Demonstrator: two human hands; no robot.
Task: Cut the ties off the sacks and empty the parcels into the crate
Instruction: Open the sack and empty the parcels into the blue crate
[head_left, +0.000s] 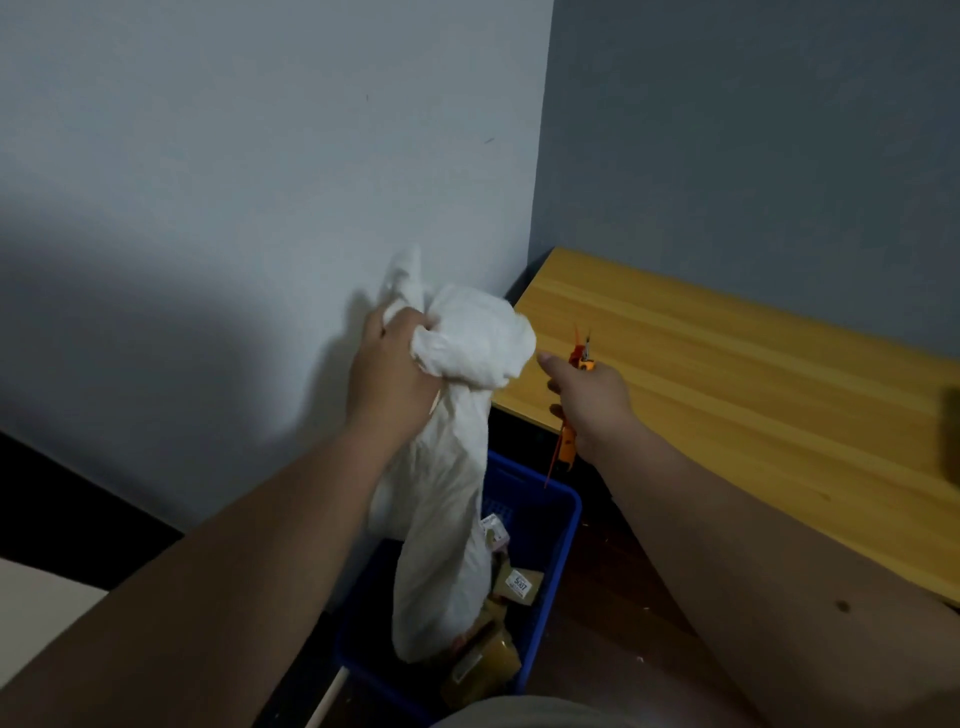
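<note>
Left hand (387, 364) gripping sack (447, 499) upended over crate (550, 525). Right hand (587, 400) clutching cutter (582, 358). Risk: parcels (488, 660) spilling past rim if sack swings.

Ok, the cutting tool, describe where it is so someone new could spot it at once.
Start at the yellow wooden tabletop on the right, beside the blue crate. Over its near left edge, the right hand holds a small orange cutter. It is the only orange thing in view, its tip poking above the fist and its tail below, next to the white sack in the left hand.
</note>
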